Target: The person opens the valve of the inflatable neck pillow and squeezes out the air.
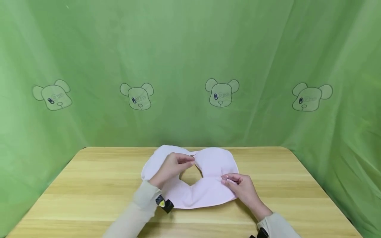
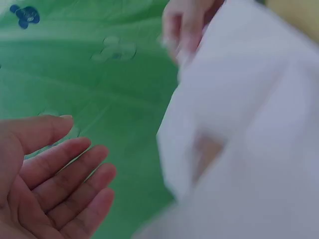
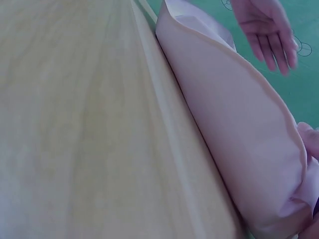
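A pale pink, ring-shaped piece of cloth (image 1: 206,195), like a bib with a round hole in its middle, lies on the table. My right hand (image 1: 241,186) pinches a small fold at its right side between thumb and fingers. Above the hole, my left hand (image 1: 174,167) reaches over the left part of the cloth. In the left wrist view, that left hand (image 2: 55,184) has its fingers spread and holds nothing, apart from the cloth (image 2: 239,104). The right wrist view shows the thumb of my right hand (image 3: 310,138) at the cloth's piped edge.
The wooden table (image 1: 98,185) has rounded far corners. A green curtain (image 1: 178,49) printed with bear heads hangs behind it and along both sides. Each wrist wears a small black device, such as the left wrist camera (image 1: 165,203).
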`<move>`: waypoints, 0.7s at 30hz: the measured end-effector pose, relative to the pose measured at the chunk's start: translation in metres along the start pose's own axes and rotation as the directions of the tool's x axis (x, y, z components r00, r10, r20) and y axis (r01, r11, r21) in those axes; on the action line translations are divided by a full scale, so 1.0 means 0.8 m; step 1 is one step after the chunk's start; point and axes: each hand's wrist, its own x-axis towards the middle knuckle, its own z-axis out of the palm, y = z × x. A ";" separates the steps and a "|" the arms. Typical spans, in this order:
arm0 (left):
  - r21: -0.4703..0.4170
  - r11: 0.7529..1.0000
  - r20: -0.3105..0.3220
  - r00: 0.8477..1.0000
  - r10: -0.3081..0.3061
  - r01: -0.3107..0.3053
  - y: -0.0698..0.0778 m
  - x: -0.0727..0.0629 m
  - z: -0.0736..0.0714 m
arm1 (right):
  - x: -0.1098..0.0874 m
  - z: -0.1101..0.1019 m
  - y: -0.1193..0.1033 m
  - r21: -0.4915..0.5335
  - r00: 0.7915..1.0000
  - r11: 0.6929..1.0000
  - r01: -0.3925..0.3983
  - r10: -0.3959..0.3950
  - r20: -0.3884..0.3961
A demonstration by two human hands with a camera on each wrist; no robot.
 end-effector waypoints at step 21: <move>0.085 0.996 -0.027 1.000 -0.015 0.017 -0.014 -0.035 -0.116 | -0.004 0.006 -0.022 -0.087 0.999 0.995 0.046 -0.046 0.011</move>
